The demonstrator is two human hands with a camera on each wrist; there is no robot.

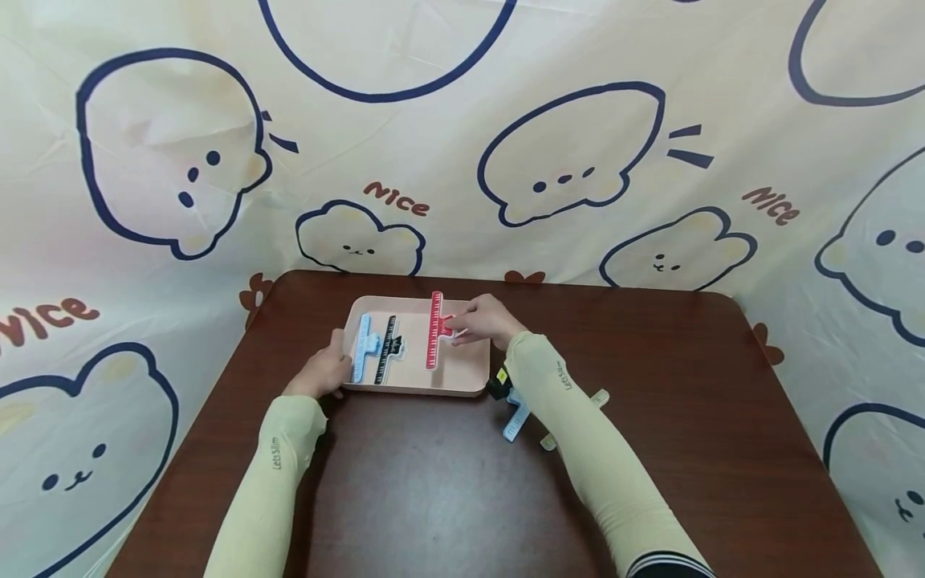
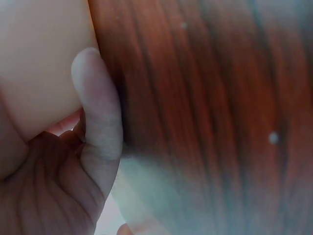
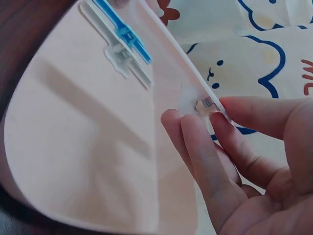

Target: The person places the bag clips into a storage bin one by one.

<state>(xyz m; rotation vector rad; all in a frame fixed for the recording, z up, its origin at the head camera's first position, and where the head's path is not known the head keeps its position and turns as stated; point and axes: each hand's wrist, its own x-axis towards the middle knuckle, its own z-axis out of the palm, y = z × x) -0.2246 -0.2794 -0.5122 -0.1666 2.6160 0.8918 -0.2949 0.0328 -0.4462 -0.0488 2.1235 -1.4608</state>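
Observation:
My left hand (image 1: 323,369) grips the left edge of a pale pink tray (image 1: 470,373), its thumb lying along the tray wall in the left wrist view. Over the right half of the tray, my right hand (image 1: 487,321) pinches a red bag clip (image 1: 433,333) with ruler-like markings by its middle tab. The right wrist view shows this clip nearly edge-on between thumb and fingertips, with a shadow on the tray floor. On the left side of the tray lie a light blue clip (image 1: 359,353) and a black clip (image 1: 385,353), roughly side by side.
Right of the tray, on the dark wooden table (image 1: 405,482), lie another blue clip (image 1: 516,421), a yellow-green clip (image 1: 600,398) partly under the right forearm, and a black item (image 1: 497,387) with a yellow patch. A printed curtain (image 1: 448,160) surrounds the table's back and sides.

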